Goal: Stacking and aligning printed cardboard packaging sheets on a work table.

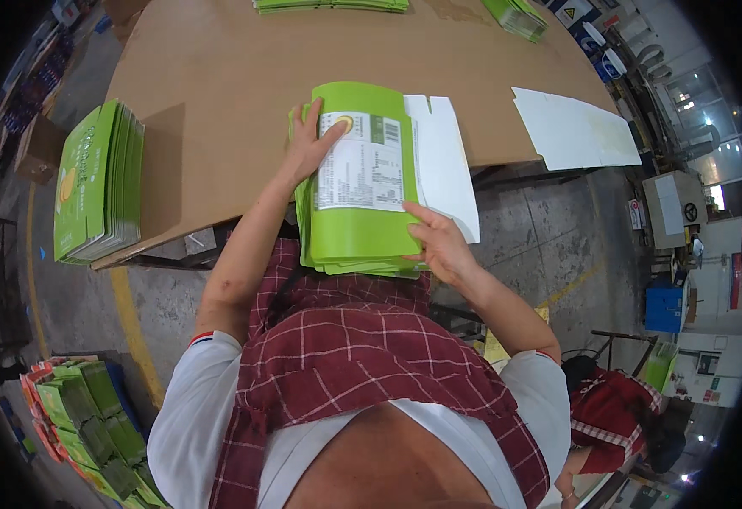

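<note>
A green carton blank (358,233) with a white printed panel lies bowed upward on top of a stack of similar flat blanks at the table's near edge. My left hand (307,153) rests on its left side, fingers stretched out along the edge and the thumb apart on the printed panel. At the right edge, my right hand (443,246) has its fingers closed around the green board, the index finger lying on top. From under the green part a white flap (443,165) extends to the right. The underside of the stack is hidden.
Upright green cartons (100,187) stand at the table's left corner. A white sheet (574,131) overhangs the right edge. More green stacks (515,19) lie at the far side of the brown table (227,76). Bundled cartons (91,416) sit on the floor lower left; a co-worker (613,416) is lower right.
</note>
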Available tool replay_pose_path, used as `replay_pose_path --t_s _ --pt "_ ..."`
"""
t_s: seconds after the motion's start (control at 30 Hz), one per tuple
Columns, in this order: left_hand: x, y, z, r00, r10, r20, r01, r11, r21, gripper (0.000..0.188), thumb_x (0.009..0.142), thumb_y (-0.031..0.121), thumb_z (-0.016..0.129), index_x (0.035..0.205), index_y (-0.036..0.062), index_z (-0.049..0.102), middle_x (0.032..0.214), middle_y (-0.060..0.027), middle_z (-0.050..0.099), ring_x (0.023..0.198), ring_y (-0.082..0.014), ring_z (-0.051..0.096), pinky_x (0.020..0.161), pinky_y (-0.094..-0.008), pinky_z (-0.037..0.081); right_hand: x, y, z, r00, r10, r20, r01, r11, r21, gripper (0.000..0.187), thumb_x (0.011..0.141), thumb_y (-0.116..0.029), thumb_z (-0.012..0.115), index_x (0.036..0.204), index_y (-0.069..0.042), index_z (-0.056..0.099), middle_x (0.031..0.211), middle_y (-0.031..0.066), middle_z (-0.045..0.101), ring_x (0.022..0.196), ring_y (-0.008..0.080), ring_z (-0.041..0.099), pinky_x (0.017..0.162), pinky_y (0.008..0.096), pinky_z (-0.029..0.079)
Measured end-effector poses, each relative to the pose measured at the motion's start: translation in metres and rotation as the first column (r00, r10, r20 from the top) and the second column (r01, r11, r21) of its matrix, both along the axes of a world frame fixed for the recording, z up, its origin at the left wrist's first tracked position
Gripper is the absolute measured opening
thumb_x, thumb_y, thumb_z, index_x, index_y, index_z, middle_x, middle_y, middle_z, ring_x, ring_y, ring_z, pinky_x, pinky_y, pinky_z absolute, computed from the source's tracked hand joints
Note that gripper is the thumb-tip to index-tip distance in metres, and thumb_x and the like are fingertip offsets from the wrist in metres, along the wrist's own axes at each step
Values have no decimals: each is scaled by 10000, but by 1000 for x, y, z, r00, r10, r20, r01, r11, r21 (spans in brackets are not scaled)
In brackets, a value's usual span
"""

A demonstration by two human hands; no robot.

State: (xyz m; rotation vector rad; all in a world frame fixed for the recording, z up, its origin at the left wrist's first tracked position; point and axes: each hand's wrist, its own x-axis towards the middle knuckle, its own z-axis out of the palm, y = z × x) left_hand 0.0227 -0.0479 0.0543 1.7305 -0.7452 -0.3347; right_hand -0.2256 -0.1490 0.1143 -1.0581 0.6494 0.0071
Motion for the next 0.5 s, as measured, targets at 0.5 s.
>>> replay_pose_path --t_s 0.5 --pt "-33 -5 -26 813 -102 574 -284 790 543 430 874 294 387 1243 75 368 1339 -122 295 1257 -325 216 900 -602 264 33 -113 -34 962 20 274 204 618 -760 461 903 -270 379 1290 -26 320 1235 155 421 1135 234 416 948 322 309"
